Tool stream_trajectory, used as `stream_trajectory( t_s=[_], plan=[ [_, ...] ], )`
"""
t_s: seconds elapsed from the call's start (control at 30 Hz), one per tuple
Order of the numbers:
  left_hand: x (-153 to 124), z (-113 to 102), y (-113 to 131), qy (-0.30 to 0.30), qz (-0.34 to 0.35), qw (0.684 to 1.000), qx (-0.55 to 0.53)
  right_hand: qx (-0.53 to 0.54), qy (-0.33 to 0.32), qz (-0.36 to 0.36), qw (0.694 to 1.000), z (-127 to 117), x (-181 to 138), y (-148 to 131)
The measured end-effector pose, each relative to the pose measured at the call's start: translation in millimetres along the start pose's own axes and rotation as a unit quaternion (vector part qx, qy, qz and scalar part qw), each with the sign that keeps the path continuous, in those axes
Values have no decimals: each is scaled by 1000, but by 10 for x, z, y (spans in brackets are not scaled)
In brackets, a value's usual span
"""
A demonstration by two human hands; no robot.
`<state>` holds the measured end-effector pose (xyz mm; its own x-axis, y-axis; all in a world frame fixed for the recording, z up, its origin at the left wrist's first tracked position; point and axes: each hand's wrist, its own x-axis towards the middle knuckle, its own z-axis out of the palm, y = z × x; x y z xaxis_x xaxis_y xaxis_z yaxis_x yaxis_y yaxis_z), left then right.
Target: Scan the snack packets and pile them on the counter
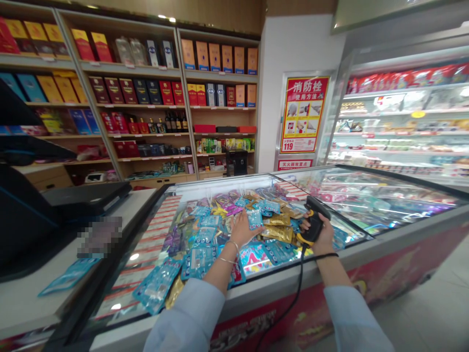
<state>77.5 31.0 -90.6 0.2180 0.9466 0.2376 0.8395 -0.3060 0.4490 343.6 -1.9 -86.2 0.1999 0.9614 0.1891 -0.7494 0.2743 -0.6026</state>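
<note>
My left hand (242,230) reaches over the heap of small snack packets with its fingers stretched out and the thumb apart. It lies on or just above the packets; the contact under the palm is hidden. In my right hand (324,237) is a black and yellow barcode scanner (311,227), fingers wrapped round its handle, with a black cable hanging down. Blue packets (200,261) and gold packets (277,232) lie loosely mixed on the glass lid of a chest freezer (370,244). Some purple packets (232,209) show near my left fingertips.
On the left counter (135,208) lie a blue packet (69,276) and a blurred-out item, beside dark checkout equipment (22,220). Shelves (142,110) of boxed goods and bottles stand behind. A lit refrigerated display (403,117) is at the right.
</note>
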Motion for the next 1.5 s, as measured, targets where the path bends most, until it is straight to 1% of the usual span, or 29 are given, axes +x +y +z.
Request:
stream_trajectory(
  t_s=[0.17, 0.27, 0.47, 0.57, 0.63, 0.7, 0.77, 0.87, 0.93, 0.97, 1.03, 1.07, 1.13, 1.23, 1.33, 1.43, 1.5],
  plan=[
    [-16, -35, -3, -13, -18, 1000, -1, 8, 6, 13, 1000, 10, 0, 0],
    [-25, -60, 9, -22, -22, 1000, -4, 8, 10, 2, 1000, 19, 8, 5],
    [-33, -66, 21, -21, -22, 999, -12, 0, 12, -11, 1000, 41, 5, -1],
    [-50, -82, 37, -9, -28, 999, -32, -8, 20, -27, 999, 110, -44, -18],
    [-48, -140, 53, 7, -37, 997, -60, -19, 35, -43, 998, 184, -99, -52],
    [-21, -269, 70, 32, -44, 993, -102, -43, 47, -63, 996, 276, -161, -115],
    [28, -488, 85, 74, -29, 986, -146, -88, 41, -80, 992, 393, -214, -203],
    [78, -954, 67, 155, 22, 972, -176, -155, -10, -95, 983, 651, -255, -308],
    [49, -1296, -12, 191, 41, 966, -171, -171, -47, -96, 979, 886, -257, -289],
    [8, -1456, -81, 202, 42, 965, -165, -173, -63, -86, 979, 1017, -253, -238],
    [-122, -1722, -281, 213, 32, 964, -156, -168, -90, -52, 980, 1291, -241, -43],
    [-208, -1822, -407, 214, 19, 964, -154, -162, -102, -29, 981, 1428, -235, 96],
    [-401, -1950, -694, 209, -19, 964, -161, -147, -127, 20, 981, 1691, -228, 439],
    [-692, -2009, -1138, 192, -79, 964, -163, -132, -167, 113, 970, 2033, -228, 1026],
    [-931, -1999, -1531, 187, -106, 967, -139, -138, -185, 186, 955, 2269, -232, 1565],
    [-1043, -1951, -1841, 184, -137, 968, -98, -147, -195, 206, 948, 2357, -232, 1954],
    [-1006, -1869, -1980, 162, -164, 971, -61, -155, -188, 204, 948, 2339, -225, 2115]
  ],
)
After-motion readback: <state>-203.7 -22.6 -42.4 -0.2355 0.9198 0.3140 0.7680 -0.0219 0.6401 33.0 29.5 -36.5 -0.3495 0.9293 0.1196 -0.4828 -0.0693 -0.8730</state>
